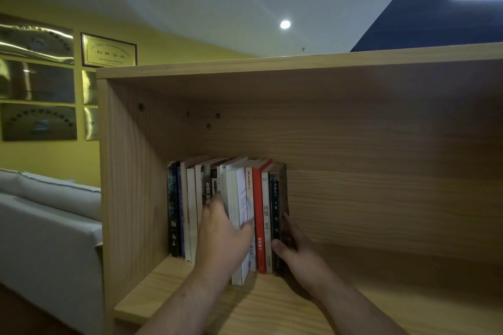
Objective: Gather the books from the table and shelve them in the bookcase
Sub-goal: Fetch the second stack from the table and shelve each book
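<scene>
Books (190, 212) stand upright in a row on the pale wooden shelf (381, 294) of the bookcase (125, 171), near its left wall. The left hand (220, 236) grips a white book (238, 212) that juts out from the row, fingers curled round one side and thumb on the other. The right hand (302, 255) lies with straight fingers flat against the dark book (275, 209) at the row's end, thumb on its spine. A grey sofa (49, 212) sits at 8 o'clock, gold plaques (109, 50) on a yellow wall (40, 155) at 10 o'clock, a round ceiling light (285, 24) at 12 o'clock.
</scene>
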Demonstrator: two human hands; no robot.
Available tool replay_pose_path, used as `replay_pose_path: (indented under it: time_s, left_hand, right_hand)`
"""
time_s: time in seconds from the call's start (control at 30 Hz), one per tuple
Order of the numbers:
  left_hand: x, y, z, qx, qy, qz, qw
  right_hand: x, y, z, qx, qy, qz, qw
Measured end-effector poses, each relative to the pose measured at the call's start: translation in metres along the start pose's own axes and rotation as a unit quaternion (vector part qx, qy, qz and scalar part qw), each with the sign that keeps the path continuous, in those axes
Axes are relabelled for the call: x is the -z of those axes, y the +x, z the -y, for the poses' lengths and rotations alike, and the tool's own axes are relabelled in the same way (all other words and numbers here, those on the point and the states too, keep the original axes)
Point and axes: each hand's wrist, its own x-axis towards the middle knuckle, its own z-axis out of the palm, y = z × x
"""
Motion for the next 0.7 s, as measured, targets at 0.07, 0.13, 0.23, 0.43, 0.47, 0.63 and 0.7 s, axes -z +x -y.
replay_pose_path:
  time_s: [0.07, 0.13, 0.23, 0.43, 0.47, 0.63, 0.7]
  left_hand:
    - [0.0, -0.002, 0.007, -0.008, 0.0, 0.003, 1.0]
    - [0.003, 0.0, 0.01, -0.006, -0.013, 0.001, 1.0]
    - [0.005, -0.002, 0.012, 0.01, -0.044, -0.013, 0.999]
    - [-0.003, -0.021, 0.021, 0.04, 0.011, -0.005, 0.999]
    - [-0.001, -0.024, 0.02, 0.044, 0.001, -0.013, 0.999]
    - [0.033, -0.052, 0.015, 0.075, -0.078, -0.059, 0.992]
    - [0.055, -0.065, 0.016, 0.084, -0.112, -0.086, 0.986]
  right_hand:
    - [0.0, -0.001, 0.0, -0.007, 0.011, -0.006, 1.0]
    - [-0.001, 0.001, -0.003, -0.012, 0.024, -0.003, 1.0]
    - [-0.001, 0.001, -0.005, -0.014, 0.045, 0.008, 0.999]
    - [0.002, 0.003, -0.007, 0.0, 0.053, 0.011, 0.999]
    - [0.003, 0.003, -0.007, -0.002, 0.055, 0.007, 0.998]
    - [0.005, -0.005, 0.002, 0.005, -0.006, -0.008, 1.0]
    - [0.004, -0.008, 0.007, 0.01, -0.037, -0.01, 0.999]
